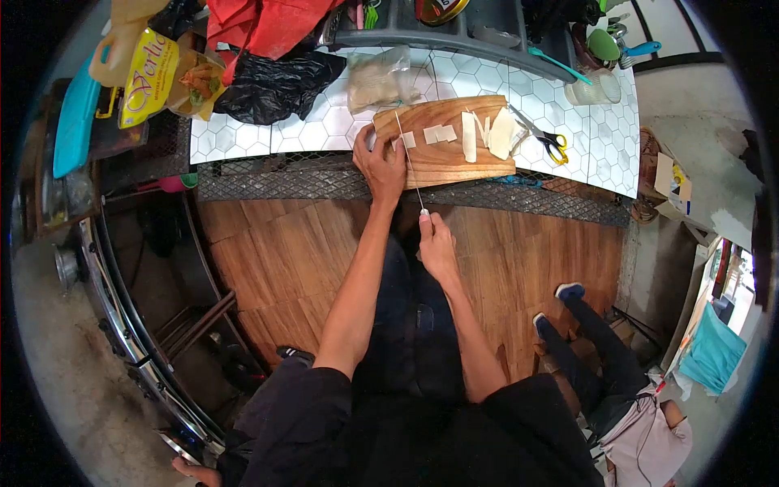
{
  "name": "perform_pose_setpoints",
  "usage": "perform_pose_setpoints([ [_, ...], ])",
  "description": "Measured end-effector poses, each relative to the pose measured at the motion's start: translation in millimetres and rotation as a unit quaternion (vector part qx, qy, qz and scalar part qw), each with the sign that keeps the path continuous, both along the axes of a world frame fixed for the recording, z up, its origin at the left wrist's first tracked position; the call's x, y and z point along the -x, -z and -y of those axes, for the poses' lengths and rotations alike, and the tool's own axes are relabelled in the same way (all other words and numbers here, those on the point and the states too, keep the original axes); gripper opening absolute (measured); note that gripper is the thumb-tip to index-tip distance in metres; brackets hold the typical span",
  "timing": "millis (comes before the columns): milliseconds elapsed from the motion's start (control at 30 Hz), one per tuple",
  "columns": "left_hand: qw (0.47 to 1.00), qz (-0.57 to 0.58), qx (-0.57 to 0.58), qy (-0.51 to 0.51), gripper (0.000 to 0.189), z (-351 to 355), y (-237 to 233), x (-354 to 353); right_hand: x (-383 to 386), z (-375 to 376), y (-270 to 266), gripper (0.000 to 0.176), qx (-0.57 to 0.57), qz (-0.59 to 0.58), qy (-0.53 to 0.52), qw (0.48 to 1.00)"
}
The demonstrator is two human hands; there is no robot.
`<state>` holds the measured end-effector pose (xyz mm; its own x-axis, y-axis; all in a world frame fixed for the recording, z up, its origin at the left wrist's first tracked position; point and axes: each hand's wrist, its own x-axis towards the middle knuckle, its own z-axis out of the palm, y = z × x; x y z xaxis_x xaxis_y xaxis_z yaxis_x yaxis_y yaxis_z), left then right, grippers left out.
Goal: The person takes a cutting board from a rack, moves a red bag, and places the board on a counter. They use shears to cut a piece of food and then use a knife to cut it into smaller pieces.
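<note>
My right hand (pixel 439 250) grips the handle of a knife (pixel 411 166), its long thin blade pointing away from me across the left part of a wooden cutting board (pixel 442 172). My left hand (pixel 383 169) is at the board's left end, fingers bent and thumb close to the blade; what lies under its fingers is hidden. Right of the blade sit several small pale flat squares (pixel 432 135). Further right are a pale strip (pixel 469 136) and a wider pale slice (pixel 501 133). Scissors (pixel 554 147) with yellow and black handles lie beside the board's right end.
A clear plastic bag (pixel 380 79) lies behind the board, with a black plastic bag (pixel 280 88) to its left. A grey tray (pixel 479 50) runs along the back. At the right stands a clear cup (pixel 596 88). Another person (pixel 625 406) is at the lower right.
</note>
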<state>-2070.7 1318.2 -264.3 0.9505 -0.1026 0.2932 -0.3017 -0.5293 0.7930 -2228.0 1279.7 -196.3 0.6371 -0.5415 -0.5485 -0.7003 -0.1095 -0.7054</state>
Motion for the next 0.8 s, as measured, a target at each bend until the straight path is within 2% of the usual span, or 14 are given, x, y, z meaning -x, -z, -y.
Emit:
perform_pose_setpoints([
  [33, 1.0, -0.002, -0.001, -0.002, 0.02, 1, -1, 1, -1, 1, -2, 0.039, 0.0, -0.002, 0.001, 1.0],
  [100, 1.0, -0.006, -0.003, -0.002, 0.021, 1, -2, 4, -2, 2, -8, 0.039, -0.069, -0.043, 0.004, 0.997],
  [200, 1.0, 0.006, 0.003, 0.002, 0.021, 1, -3, 0, 6, 1, -6, 0.039, -0.08, -0.049, 0.012, 0.996],
  [333, 1.0, 0.008, 0.001, -0.005, 0.021, 1, -1, 2, 5, 4, -9, 0.04, -0.066, -0.057, 0.001, 0.996],
  [400, 1.0, 0.01, 0.003, -0.003, 0.021, 1, 1, 1, -6, 10, -10, 0.042, -0.02, 0.002, -0.027, 0.999],
  [533, 1.0, 0.018, 0.009, -0.007, 0.022, 3, -2, -1, 4, -7, -12, 0.042, 0.022, 0.0, 0.004, 1.0],
  [567, 1.0, 0.018, 0.003, -0.004, 0.023, 2, -2, 0, 7, -2, -11, 0.042, -0.019, -0.048, -0.013, 0.999],
  [600, 1.0, 0.017, -0.003, 0.0, 0.023, 0, -1, 2, 3, 3, -9, 0.042, -0.019, -0.049, -0.015, 0.999],
  [800, 1.0, -0.012, -0.002, 0.01, 0.023, -2, -4, 2, -14, 18, 7, 0.043, 0.014, 0.054, -0.026, 0.998],
])
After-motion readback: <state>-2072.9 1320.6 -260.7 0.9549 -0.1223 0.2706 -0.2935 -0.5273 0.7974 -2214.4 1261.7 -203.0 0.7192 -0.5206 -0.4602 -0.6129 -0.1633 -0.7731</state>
